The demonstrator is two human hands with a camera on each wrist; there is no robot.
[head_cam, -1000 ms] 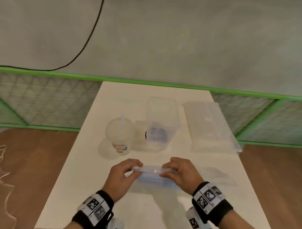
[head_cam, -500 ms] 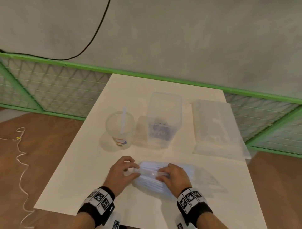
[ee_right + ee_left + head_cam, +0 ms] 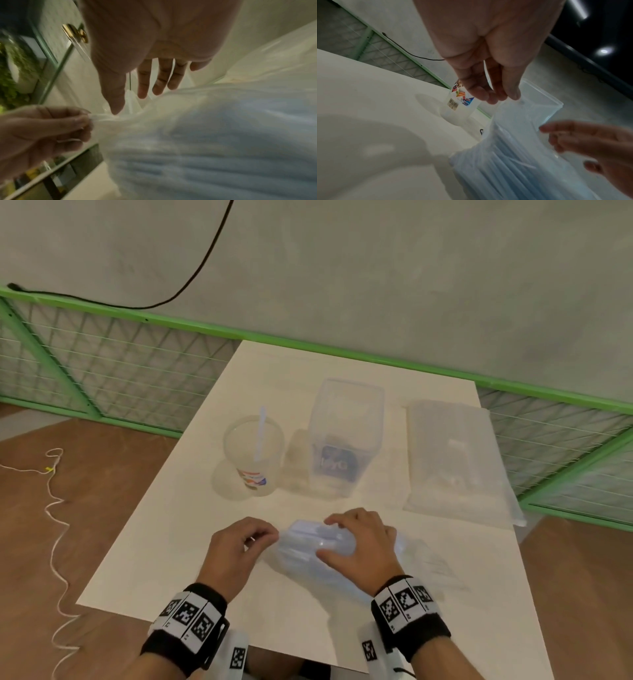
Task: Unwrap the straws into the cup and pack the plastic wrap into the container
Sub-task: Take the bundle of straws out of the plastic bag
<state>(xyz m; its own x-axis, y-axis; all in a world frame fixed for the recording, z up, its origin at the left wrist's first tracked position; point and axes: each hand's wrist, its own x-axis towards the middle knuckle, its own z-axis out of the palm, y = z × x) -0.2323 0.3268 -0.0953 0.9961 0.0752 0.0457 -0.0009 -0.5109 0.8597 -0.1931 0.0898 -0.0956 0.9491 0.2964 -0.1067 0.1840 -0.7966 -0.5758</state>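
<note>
Near edge of the tabletop (image 3: 164,577): the bag of straws (image 3: 308,546) is now laid flat on the surface, where a second ago it was held up as a taut strip between both hands. The left hand (image 3: 236,553) is seen pinching the bag's loose plastic end between thumb and fingertips, as the left wrist view confirms. The right hand (image 3: 359,546) has been released from its earlier pinch and is now spread over the bag with straightened fingers, resting on top and gripping nothing. This is judged to mean the pack is being steadied for opening; no fresh straw is yet freed. Farther in, toward the left edge, the cup (image 3: 253,455) is noted upright with one straw (image 3: 261,433) already in it, unmoved. Just right of it stands the clear container (image 3: 346,436); wrap inside cannot be made out. Toward the far right corner a flat plastic packet (image 3: 455,460) lies unchanged.
</note>
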